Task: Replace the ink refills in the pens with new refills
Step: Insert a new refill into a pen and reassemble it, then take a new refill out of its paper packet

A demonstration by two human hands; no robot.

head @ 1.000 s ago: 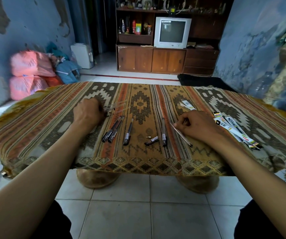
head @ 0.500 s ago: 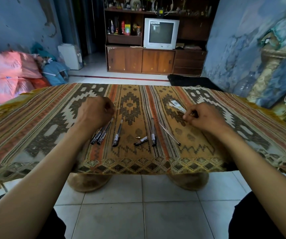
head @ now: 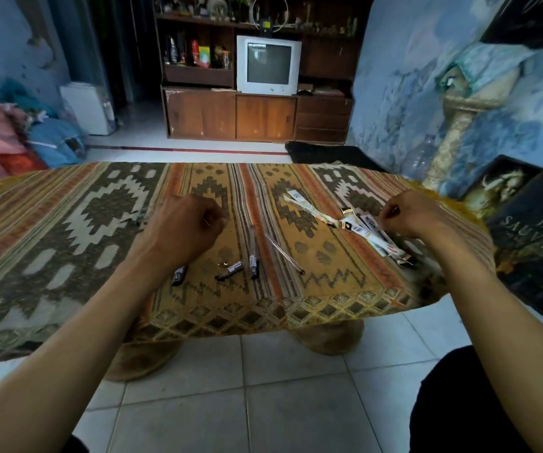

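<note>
Risk first: small loose parts near the pen barrel (head: 253, 250). Just left of its near end lies a short black piece (head: 230, 270), with a tiny brass bit (head: 221, 264) beside that; could roll or vanish into the busy pattern of the cloth (head: 67, 223) if brushed by a forearm. Likely to be lost for good once off the table edge (head: 263, 317).

Left hand (head: 182, 230), left of the barrel, curled with a thin rod-like sliver showing at the fingers; probably pinching a refill, though too blurred to be sure. Hides part of another pen, only its black end (head: 178, 275) showing nearer the edge. Could bend or drop a thin refill if squeezed blind.

Right hand (head: 410, 217), well right of the barrel, curled over the pile of refill packets (head: 361, 228); seems to pinch something thin, contents unclear. Could scatter the packets with a tug.

Barrel itself: lying flat, long axis running away from the viewer, dark grip end toward the near edge. Just right of it, a bare refill (head: 285, 255), slanted, tip toward the near right.
</note>
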